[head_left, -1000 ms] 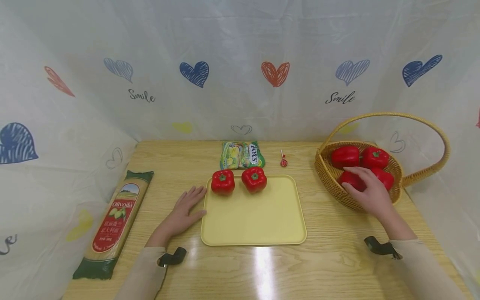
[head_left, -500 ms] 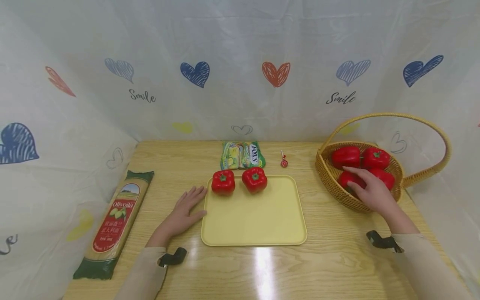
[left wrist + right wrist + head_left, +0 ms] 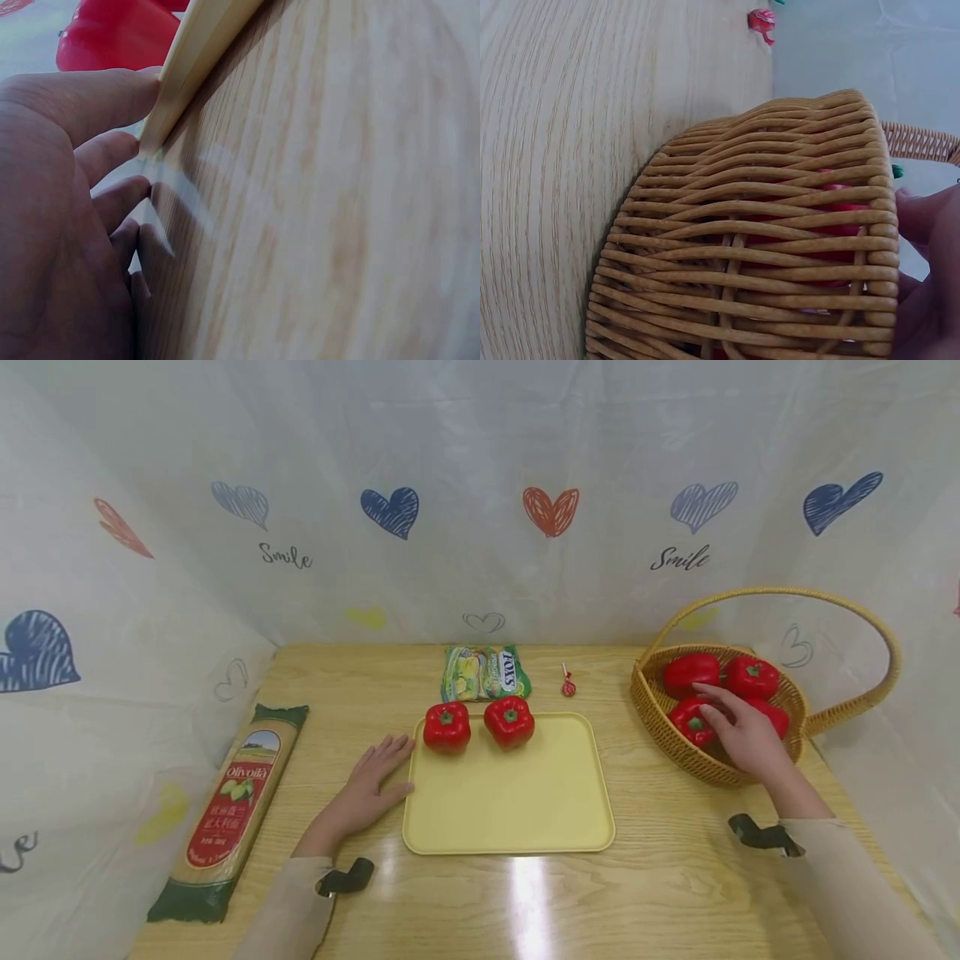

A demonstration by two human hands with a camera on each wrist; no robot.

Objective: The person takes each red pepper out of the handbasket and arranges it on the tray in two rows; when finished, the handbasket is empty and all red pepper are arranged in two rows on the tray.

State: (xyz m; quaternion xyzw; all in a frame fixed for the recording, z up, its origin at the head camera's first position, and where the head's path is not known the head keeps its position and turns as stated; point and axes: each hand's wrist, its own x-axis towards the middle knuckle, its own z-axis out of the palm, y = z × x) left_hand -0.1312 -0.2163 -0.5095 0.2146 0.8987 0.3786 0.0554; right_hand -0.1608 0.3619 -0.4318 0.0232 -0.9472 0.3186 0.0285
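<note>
My left hand [image 3: 367, 787] lies with straight fingers on the table, fingertips and thumb touching the left rim of a yellow tray [image 3: 510, 802]. In the left wrist view, the thumb [image 3: 112, 97] meets the tray's edge [image 3: 176, 90]. Two red bell peppers, one left [image 3: 447, 727] and one right [image 3: 509, 722], sit at the tray's back edge. On the right, my right hand [image 3: 742, 735] is over a wicker basket [image 3: 663, 735] containing several red bell peppers. Its thumb and fingers are loosely bent beside the front-left bell pepper [image 3: 692, 720], whose green stem shows. The fingertips are partly hidden.
A long pasta packet [image 3: 232, 810] lies at the left. Behind the tray are a green snack bag [image 3: 485, 673] and a small red lollipop [image 3: 568, 685]. The basket's tall handle [image 3: 787, 590] arches above the peppers. A patterned curtain [image 3: 465, 452] hangs at the table's back.
My right hand has shifted up and off the front-left bell pepper, which has turned so its stem shows. My left hand stays at the tray.
</note>
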